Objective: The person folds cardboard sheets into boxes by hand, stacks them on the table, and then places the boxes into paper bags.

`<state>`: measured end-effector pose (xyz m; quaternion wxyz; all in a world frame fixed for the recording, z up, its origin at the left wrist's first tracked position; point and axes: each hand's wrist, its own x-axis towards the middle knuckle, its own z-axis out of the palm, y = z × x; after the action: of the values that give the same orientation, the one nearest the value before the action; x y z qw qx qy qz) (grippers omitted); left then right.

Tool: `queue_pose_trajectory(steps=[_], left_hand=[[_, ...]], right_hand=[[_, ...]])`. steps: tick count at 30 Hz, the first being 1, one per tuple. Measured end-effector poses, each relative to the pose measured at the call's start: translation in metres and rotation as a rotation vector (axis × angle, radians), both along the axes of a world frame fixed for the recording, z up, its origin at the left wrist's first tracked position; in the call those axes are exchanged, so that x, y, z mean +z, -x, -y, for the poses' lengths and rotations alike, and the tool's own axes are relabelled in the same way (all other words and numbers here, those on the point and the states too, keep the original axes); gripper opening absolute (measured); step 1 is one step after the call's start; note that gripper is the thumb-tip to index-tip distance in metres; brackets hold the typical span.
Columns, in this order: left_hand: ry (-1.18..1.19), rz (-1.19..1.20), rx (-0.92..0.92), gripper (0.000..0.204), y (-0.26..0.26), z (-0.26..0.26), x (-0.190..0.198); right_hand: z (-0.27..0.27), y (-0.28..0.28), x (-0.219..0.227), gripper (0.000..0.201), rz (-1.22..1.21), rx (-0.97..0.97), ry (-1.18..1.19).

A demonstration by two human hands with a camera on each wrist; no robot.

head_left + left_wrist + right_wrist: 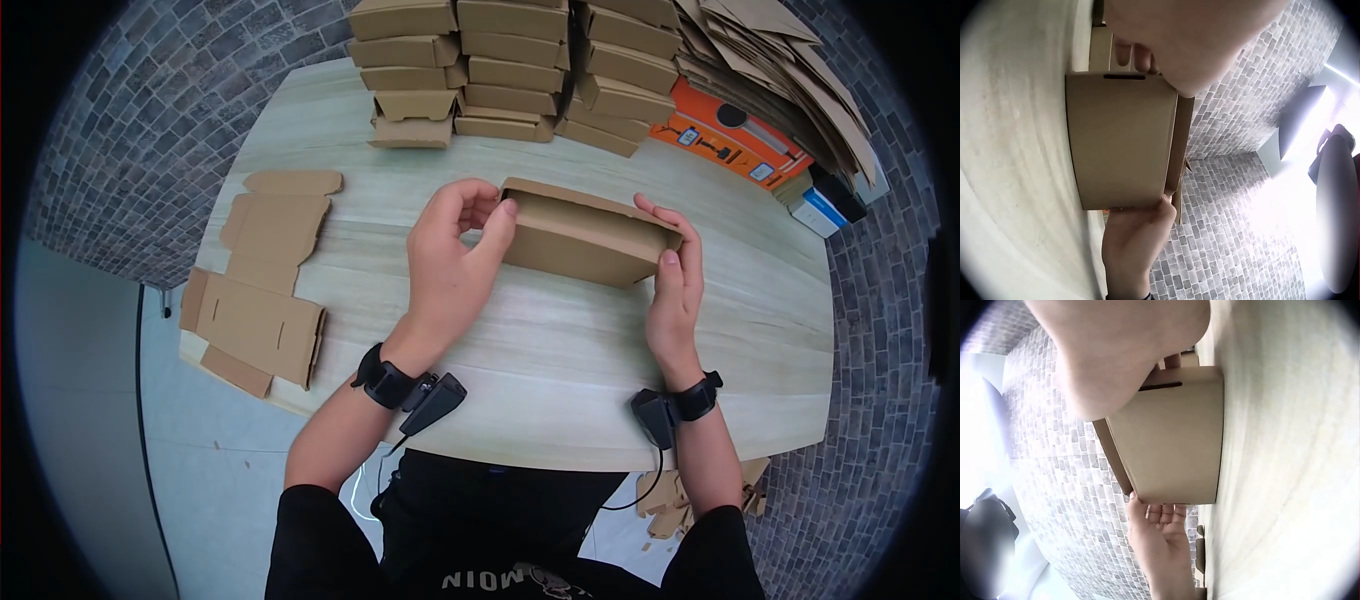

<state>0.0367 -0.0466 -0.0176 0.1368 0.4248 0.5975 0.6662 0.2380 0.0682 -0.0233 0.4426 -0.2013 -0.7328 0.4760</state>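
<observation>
A brown cardboard box [585,250] stands on the table in front of me, its long upper side uncovered. My left hand [455,250] holds its left end, with the thumb on the upper front corner and the other fingers bent at the end wall. At the opposite end my right hand [677,285] grips the box between a thumb on the front edge and fingers on the far side. In the left wrist view the front wall [1119,140] shows a dark slot near the left-hand end. The right wrist view shows both hands [1163,550] at the box ends.
Flattened cardboard blanks [260,320] lie on the left of the table [560,400]. Stacked boxes [515,75] line the back. An orange printed carton [730,135] stands at the back right under flat cardboard sheets [790,70]. Cardboard scraps [670,510] lie on the floor.
</observation>
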Motion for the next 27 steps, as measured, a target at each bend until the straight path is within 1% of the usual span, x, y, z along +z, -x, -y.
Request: queue_pose_trajectory(steps=[1,2,4,8,10,14,17,20,22,26,27], left_hand=[[0.061,-0.015,-0.011,0.020,0.001,0.001,0.000],[0.061,-0.015,-0.012,0.020,0.001,0.001,-0.001],[0.000,-0.073,0.014,0.020,0.001,0.000,-0.003],[-0.029,-0.092,0.009,0.020,0.003,0.000,-0.005],[-0.059,-0.187,0.020,0.017,0.005,0.000,-0.005],[-0.095,-0.202,0.011,0.014,0.006,0.001,-0.004],[-0.084,-0.238,0.016,0.012,0.006,0.001,-0.002],[-0.041,-0.192,0.000,0.012,0.004,0.003,0.000],[0.030,-0.005,-0.031,0.011,0.002,0.004,0.003],[0.031,0.050,-0.080,0.010,0.006,0.004,0.006],[0.047,0.103,-0.123,0.009,0.007,0.004,0.008]], right_hand=[[0.000,0.000,-0.001,0.038,0.003,-0.003,-0.011],[-0.001,0.000,-0.001,0.038,0.003,-0.003,-0.011],[-0.001,0.000,-0.002,0.038,-0.003,0.001,-0.053],[0.002,0.001,0.001,0.039,-0.007,0.003,-0.014],[0.004,0.001,0.003,0.043,0.017,-0.022,0.017],[0.006,0.000,0.002,0.045,0.062,-0.081,0.035],[0.004,0.000,-0.001,0.046,0.077,-0.110,-0.010],[0.004,0.001,0.001,0.044,0.057,-0.117,-0.036],[0.005,0.000,0.004,0.042,0.018,-0.046,0.021],[0.001,-0.002,0.003,0.042,0.012,-0.011,0.041],[0.001,-0.002,0.002,0.044,0.008,0.009,0.050]])
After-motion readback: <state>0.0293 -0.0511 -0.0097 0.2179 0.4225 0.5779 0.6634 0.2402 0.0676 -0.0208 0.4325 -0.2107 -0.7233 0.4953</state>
